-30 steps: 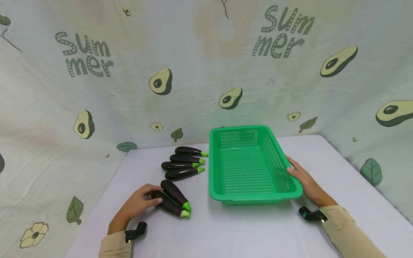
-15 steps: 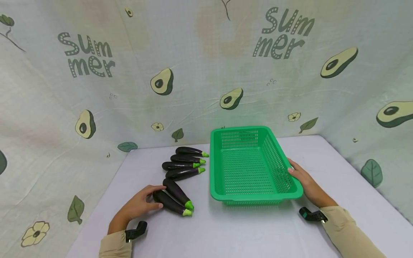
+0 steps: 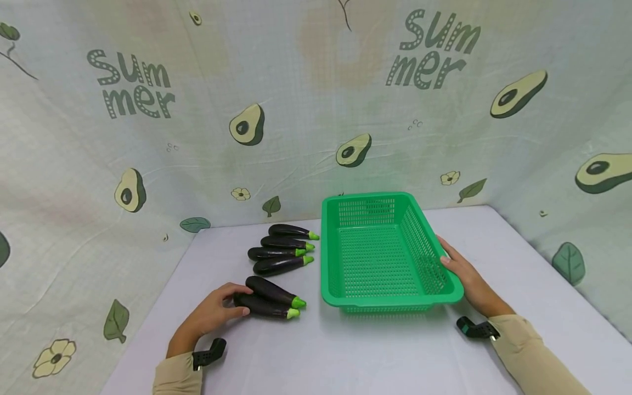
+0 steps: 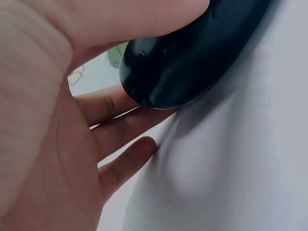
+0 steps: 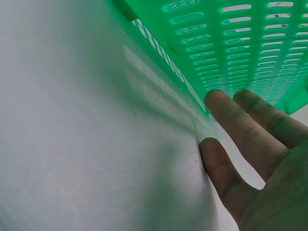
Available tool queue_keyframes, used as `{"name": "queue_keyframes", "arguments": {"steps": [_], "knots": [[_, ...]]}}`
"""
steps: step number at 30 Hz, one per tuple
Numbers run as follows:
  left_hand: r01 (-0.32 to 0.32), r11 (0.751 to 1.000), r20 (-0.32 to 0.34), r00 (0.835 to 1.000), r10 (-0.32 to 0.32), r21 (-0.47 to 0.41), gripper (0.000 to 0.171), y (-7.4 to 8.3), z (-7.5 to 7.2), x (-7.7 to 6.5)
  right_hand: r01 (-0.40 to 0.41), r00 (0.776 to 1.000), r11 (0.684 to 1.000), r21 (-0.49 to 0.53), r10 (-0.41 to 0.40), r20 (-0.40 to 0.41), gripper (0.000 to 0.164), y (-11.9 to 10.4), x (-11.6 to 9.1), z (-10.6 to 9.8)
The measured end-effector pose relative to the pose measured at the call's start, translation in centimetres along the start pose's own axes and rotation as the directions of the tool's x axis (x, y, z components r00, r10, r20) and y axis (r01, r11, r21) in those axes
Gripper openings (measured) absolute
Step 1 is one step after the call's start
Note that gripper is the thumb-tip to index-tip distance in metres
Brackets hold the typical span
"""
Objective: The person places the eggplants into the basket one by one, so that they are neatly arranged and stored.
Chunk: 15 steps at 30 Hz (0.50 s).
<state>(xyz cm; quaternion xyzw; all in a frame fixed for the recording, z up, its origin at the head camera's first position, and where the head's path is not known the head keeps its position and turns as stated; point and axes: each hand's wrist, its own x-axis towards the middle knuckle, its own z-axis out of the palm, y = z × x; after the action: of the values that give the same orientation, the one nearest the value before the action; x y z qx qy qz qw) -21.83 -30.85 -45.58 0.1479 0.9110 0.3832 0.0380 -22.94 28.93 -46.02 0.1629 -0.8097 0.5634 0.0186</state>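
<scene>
Two dark purple eggplants with green stem ends lie side by side at the front left of the table in the head view: a farther eggplant [image 3: 270,289] and a nearer eggplant [image 3: 266,307]. My left hand [image 3: 216,311] holds the pair by their rounded ends, thumb on the nearer one. In the left wrist view, an eggplant [image 4: 192,57] lies between the thumb and the fingers. At the right, my right hand [image 3: 469,280] holds the side of a green plastic basket [image 3: 390,301], thumb at its rim. The right wrist view shows the fingers [image 5: 245,132] against its slotted wall.
Several more eggplants [image 3: 278,266] lie in a row behind the pair, stems toward the basket. A white cloth covers the table [image 3: 345,356]. A printed curtain [image 3: 296,109] hangs behind the table and along its sides.
Under my left hand, the two eggplants have swung round, their stem ends moving away from me and rightward, so they lie nearly crosswise. My right hand and the basket have stayed put.
</scene>
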Motion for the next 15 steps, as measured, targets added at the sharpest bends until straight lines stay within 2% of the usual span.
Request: {"name": "queue_keyframes", "arguments": {"steps": [10,15], "knots": [[-0.006,1.000,0.006,1.000,0.006,-0.029,0.035,-0.08,-0.07,-0.01,0.030,0.999,0.999,0.025,-0.029,-0.020,0.059,0.02,0.04,0.00],[0.007,0.997,0.030,1.000,-0.005,-0.073,0.036,0.29,-0.13,-0.07,0.034,0.999,0.999,0.023,-0.034,-0.023,0.059,-0.03,0.01,0.02]]}}
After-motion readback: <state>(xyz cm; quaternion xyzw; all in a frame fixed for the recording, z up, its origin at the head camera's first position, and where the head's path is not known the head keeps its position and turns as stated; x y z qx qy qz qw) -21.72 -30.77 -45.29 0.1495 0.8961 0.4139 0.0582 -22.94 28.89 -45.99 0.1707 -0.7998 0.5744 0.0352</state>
